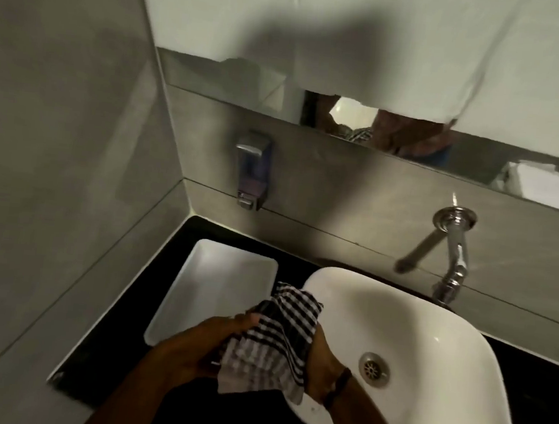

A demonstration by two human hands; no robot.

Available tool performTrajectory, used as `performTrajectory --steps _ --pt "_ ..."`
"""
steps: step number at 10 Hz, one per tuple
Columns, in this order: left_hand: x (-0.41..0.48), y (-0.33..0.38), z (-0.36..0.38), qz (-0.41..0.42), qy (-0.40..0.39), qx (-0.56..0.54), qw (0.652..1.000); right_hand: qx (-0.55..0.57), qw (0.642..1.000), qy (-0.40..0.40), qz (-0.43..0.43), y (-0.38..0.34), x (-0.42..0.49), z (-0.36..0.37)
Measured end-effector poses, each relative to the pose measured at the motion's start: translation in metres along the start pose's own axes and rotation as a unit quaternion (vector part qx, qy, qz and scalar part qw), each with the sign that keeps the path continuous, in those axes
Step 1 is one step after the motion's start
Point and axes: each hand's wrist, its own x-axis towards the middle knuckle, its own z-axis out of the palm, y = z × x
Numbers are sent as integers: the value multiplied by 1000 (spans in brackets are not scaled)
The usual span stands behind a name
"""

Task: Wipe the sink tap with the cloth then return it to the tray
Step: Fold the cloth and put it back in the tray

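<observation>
A black-and-white checked cloth [277,340] is held between both hands over the left rim of the white sink [430,326]. My left hand [199,343] grips its left side. Its right side is gripped by my right hand [322,367], which wears a dark wristband. The chrome tap [455,254] juts from the back wall above the sink's far right edge, well apart from the cloth. A white rectangular tray [198,279] lies on the black counter left of the sink, with nothing in it.
A soap dispenser [251,172] hangs on the back wall above the tray. A mirror [400,87] runs along the wall above it. The grey side wall [56,158] closes in the left. The sink drain [374,369] sits beside my right wrist.
</observation>
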Motion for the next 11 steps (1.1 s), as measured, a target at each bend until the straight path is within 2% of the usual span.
performTrajectory --steps 1,2,3,4,5,6,7,8,9,10,11 --pt "-5 -10 -28 71 90 -31 993 -126 960 -223 115 20 20 0" --pt "-1 -14 -54 168 206 -36 963 -32 958 -211 190 26 38 37" --pt "10 -12 -82 280 254 39 925 16 950 -214 226 40 68 55" --pt "33 -4 -116 310 277 118 902 -76 961 -201 175 56 100 68" --pt "50 5 -131 292 259 217 895 -309 946 -89 22 66 118 72" --pt "57 8 -135 253 239 290 891 -478 868 -96 -94 78 123 73" --pt "90 10 -145 197 195 396 875 -559 814 -84 -133 95 140 82" --pt "110 14 -147 108 203 458 859 -645 752 -78 -111 104 150 91" --pt "125 4 -150 61 205 573 791 -729 672 -94 -92 113 156 92" --pt "132 -5 -148 -7 201 621 757 -788 602 -92 -89 123 162 91" --pt "132 -6 -133 -43 235 669 704 -803 579 -94 -105 129 161 93"
